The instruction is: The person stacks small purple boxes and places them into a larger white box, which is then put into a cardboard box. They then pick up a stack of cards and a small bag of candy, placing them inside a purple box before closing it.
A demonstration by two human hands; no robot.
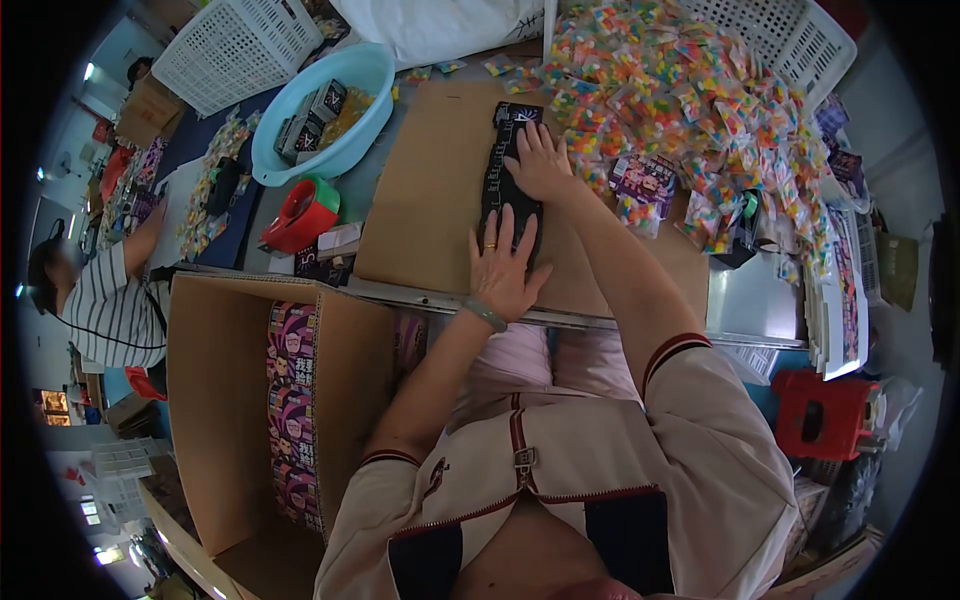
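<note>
A long black printed strip of packets (503, 170) lies lengthwise on a brown cardboard sheet (430, 190) on the table. My left hand (503, 272) lies flat on its near end, fingers spread, a ring on one finger and a bracelet at the wrist. My right hand (540, 160) presses flat on the strip's far part, just below its top end. Neither hand grips anything. Right of the strip lies a big heap of small bright candy packets (690, 100), with a purple printed card (645, 180) at its edge.
A large open cardboard box (230, 400) with purple packets stacked inside stands at my left. A light blue basin (335, 105), a red tape dispenser (300, 215) and white baskets (235, 45) sit further back. Another person (105, 300) in a striped shirt works at far left. A red stool (820, 415) stands at right.
</note>
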